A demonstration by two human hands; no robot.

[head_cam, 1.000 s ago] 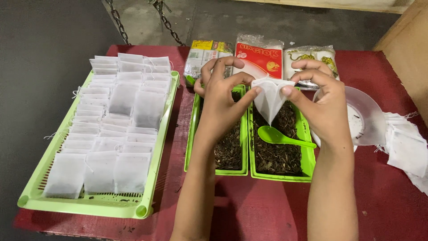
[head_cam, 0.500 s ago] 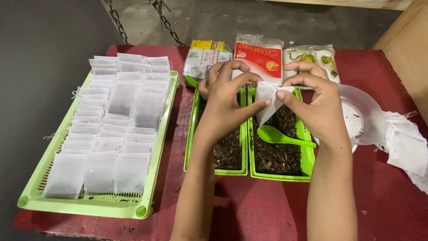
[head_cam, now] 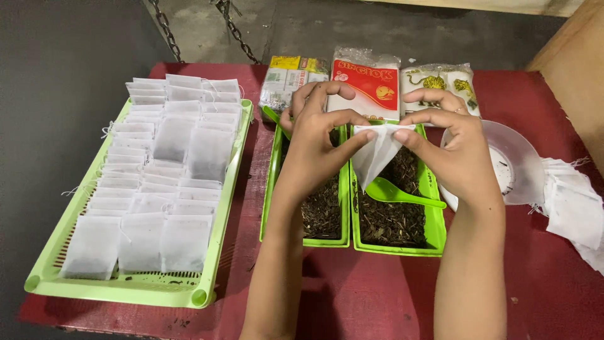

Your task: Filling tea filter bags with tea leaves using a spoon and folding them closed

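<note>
My left hand (head_cam: 318,135) and my right hand (head_cam: 453,141) both pinch the top edge of a small white paper sachet (head_cam: 372,157), which hangs between them above two narrow green trays (head_cam: 434,242) of dark dried leaves. A green plastic spoon (head_cam: 396,192) lies on the leaves in the right tray, just under the sachet. The sachet's mouth is pressed together between my fingertips.
A large light-green slotted tray (head_cam: 220,242) at left holds several rows of filled white sachets. Three packets (head_cam: 368,82) lie behind the small trays. A clear plastic bowl (head_cam: 519,160) and a pile of white sachets (head_cam: 576,211) sit at right on the red table.
My hands have drawn the sachet's top edge tighter and closer together; the bag hangs narrower than a second ago. Nothing else has moved.
</note>
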